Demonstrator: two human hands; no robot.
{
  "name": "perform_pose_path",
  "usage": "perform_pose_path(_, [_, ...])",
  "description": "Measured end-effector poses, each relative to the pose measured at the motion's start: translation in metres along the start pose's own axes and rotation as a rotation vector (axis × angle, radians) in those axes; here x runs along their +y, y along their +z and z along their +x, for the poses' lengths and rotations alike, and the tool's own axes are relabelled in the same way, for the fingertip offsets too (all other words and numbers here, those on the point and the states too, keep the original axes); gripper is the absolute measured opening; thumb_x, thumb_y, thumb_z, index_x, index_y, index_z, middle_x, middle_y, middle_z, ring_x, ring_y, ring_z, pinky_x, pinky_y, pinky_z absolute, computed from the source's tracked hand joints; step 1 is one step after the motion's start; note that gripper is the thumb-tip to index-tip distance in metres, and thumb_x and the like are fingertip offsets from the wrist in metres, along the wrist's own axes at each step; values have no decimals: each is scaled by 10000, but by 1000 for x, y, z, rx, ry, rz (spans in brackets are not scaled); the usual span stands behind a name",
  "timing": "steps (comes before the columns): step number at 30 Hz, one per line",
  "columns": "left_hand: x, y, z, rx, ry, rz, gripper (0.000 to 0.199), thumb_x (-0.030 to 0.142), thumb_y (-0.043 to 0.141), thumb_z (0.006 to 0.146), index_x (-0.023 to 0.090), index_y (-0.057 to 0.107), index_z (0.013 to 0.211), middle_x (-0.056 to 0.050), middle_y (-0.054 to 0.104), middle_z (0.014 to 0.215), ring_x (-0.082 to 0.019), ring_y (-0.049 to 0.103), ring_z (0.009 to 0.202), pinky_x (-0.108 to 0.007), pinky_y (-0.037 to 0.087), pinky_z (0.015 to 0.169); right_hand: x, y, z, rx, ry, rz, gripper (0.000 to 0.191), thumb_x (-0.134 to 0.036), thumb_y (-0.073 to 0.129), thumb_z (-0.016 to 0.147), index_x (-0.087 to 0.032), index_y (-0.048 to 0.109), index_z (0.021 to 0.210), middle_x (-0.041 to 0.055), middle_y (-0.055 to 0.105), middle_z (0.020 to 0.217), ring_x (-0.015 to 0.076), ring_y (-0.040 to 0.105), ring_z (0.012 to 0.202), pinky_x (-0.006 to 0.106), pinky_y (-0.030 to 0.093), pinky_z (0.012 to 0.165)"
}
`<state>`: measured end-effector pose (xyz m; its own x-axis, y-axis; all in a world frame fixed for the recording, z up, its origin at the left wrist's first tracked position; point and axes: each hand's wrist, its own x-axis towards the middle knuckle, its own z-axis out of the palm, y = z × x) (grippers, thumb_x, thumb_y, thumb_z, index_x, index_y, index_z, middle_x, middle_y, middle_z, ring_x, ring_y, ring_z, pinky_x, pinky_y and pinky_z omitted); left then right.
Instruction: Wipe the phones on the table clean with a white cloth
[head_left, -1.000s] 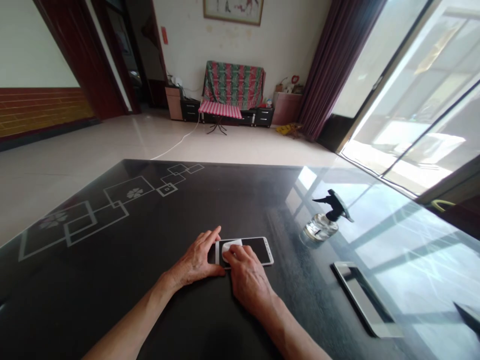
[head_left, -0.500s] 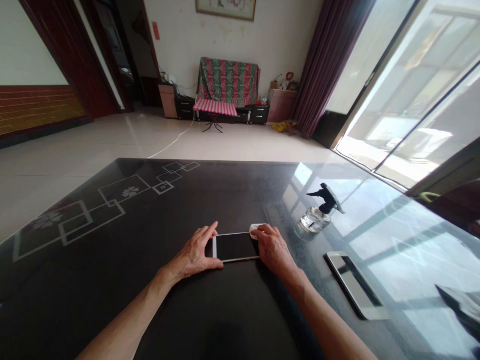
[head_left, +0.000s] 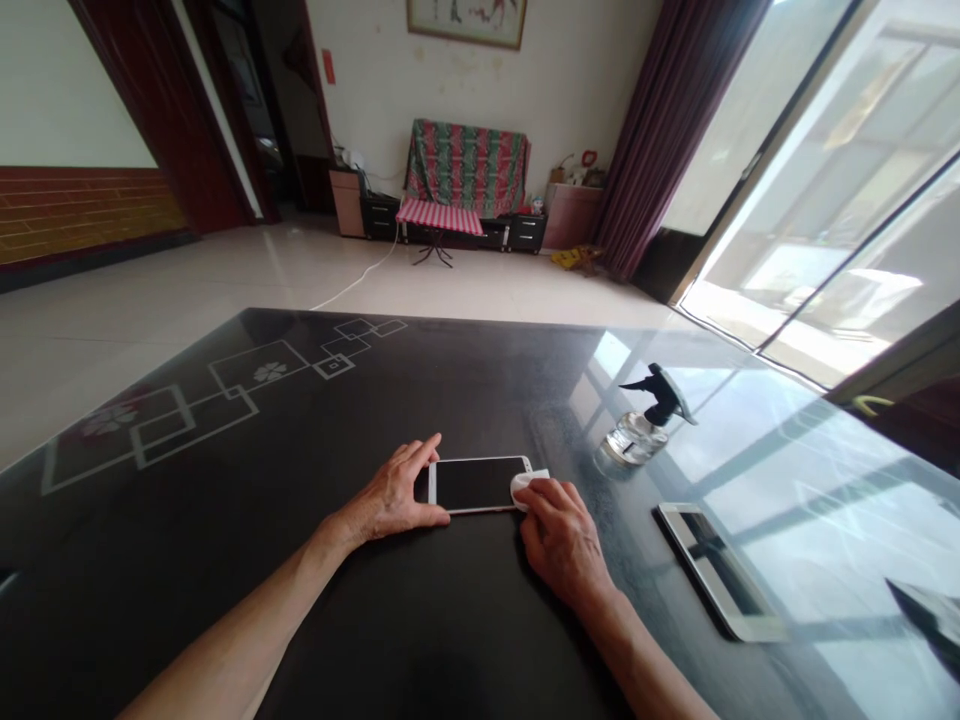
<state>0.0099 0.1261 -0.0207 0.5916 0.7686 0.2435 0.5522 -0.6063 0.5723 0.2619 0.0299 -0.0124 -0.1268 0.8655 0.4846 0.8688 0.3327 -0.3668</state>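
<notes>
A white-framed smartphone (head_left: 480,484) with a dark screen lies flat on the black table, its long side running left to right. My left hand (head_left: 394,492) grips its left end, thumb on the near edge and fingers at the far edge. Pinched in my right hand (head_left: 562,530) is a small white wipe (head_left: 527,488), pressed against the phone's right end. The fingertips of that hand are partly hidden by the wipe and the knuckles.
A clear spray bottle (head_left: 636,436) with a black trigger head stands beyond my right hand. Nearer, on the right, lies a second phone (head_left: 720,572). A dark pointed object (head_left: 926,625) is cut off at the right. The glossy table (head_left: 375,620) reflects the window.
My right hand and the wipe have moved toward me and slightly right at the phone's right end, uncovering its far right corner. My left hand keeps its grip. The view has shifted slightly.
</notes>
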Motion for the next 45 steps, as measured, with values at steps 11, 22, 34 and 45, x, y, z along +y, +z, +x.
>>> perform_pose_path(11, [2,-2,3,11,36,44,979,427,787,610,210,308,1436,-58,557,1121,-258,533,1050,-433,421,990,-5,2,4,-74,-130,2,241,-125,467,872,-215,664,977,62,605,985,204,502,867,352,435,820])
perform_pose_path(22, [2,-1,3,9,-13,67,986,448,784,597,189,325,1431,-71,569,1151,-298,511,1138,-470,378,1035,2,0,3,-131,-152,0,293,-95,453,874,-248,669,999,48,601,1015,197,500,891,338,430,832])
perform_pose_path(34, [4,-2,3,5,1,30,978,447,784,612,201,315,1434,-68,549,1140,-261,523,1067,-431,429,981,-4,-1,5,-148,-146,3,297,-98,444,877,-249,662,1010,50,600,1015,198,509,886,341,446,818])
perform_pose_path(45, [4,-13,2,-106,23,-42,1032,337,803,589,211,261,1459,-70,522,1205,-257,501,1106,-420,392,1024,-28,13,28,-242,-280,87,249,-102,432,898,-224,641,955,54,590,951,190,499,853,345,450,790])
